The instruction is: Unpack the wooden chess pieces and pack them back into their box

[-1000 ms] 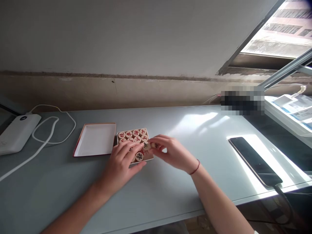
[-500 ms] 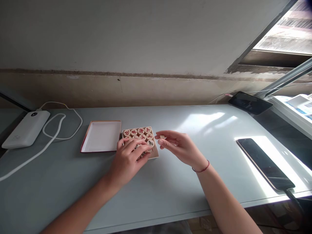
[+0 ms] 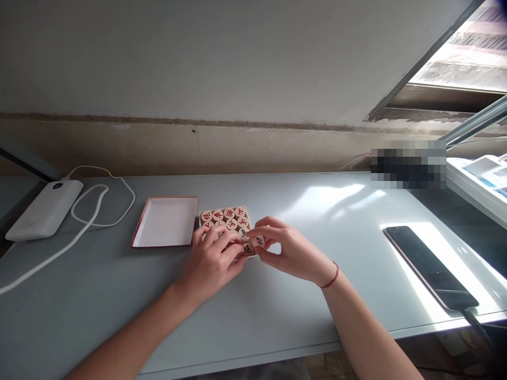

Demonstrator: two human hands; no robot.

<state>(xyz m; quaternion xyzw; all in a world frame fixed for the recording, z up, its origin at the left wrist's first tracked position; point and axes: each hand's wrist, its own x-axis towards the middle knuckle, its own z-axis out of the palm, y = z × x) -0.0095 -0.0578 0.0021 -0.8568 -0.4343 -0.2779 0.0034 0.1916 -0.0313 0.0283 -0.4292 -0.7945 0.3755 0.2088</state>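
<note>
A small box (image 3: 247,209) holds rows of round wooden Chinese chess pieces, red characters at the back and black ones in front. My left hand (image 3: 214,258) lies over the box's front left, fingers spread and bent across the pieces, hiding several of them. Its thumb and index finger reach a black-marked piece (image 3: 247,249) at the front right corner. From the right, my right hand (image 3: 295,250) pinches another black-marked Chinese chess piece (image 3: 259,241), tilted at the box's right edge. Left of the box lies its lid (image 3: 164,221), white inside and red-edged.
A white power bank (image 3: 45,208) with a white cable (image 3: 85,224) sits at the table's left. To the right a phone (image 3: 431,266) lies plugged into a dark cable. A blurred-out dark object (image 3: 407,164) is at the back right. Behind the table (image 3: 317,311) stands a wall.
My right hand has moved slightly left and down to the box's edge with the pinched piece. A black-marked piece now shows at the front right corner by my left thumb.
</note>
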